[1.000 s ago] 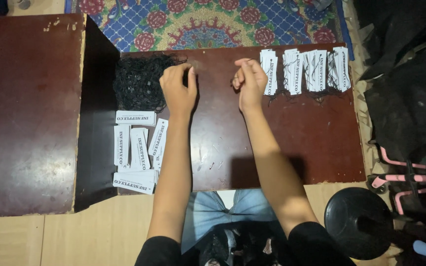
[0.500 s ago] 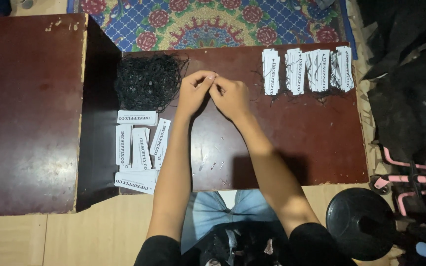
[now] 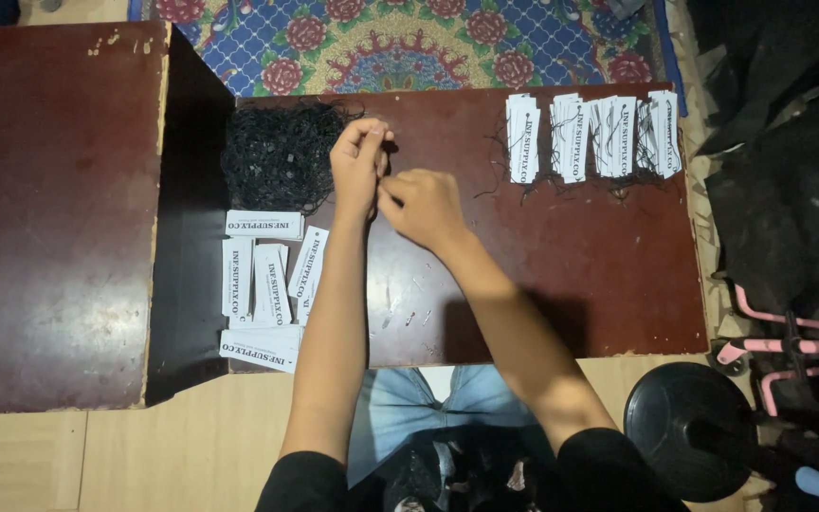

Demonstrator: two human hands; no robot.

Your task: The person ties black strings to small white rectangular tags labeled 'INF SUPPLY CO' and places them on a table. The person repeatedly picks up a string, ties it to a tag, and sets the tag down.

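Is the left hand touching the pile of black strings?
Apart. The head view shows bare table between the left hand and the black string pile.

Whatever the left hand [image 3: 360, 163] and right hand [image 3: 421, 204] pinch between them is too small to tell.

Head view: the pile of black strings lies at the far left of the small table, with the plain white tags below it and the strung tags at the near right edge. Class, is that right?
Not quite. In the head view the strung tags lie along the far right edge of the small table, not the near one. The pile of black strings and the plain white tags are as stated.
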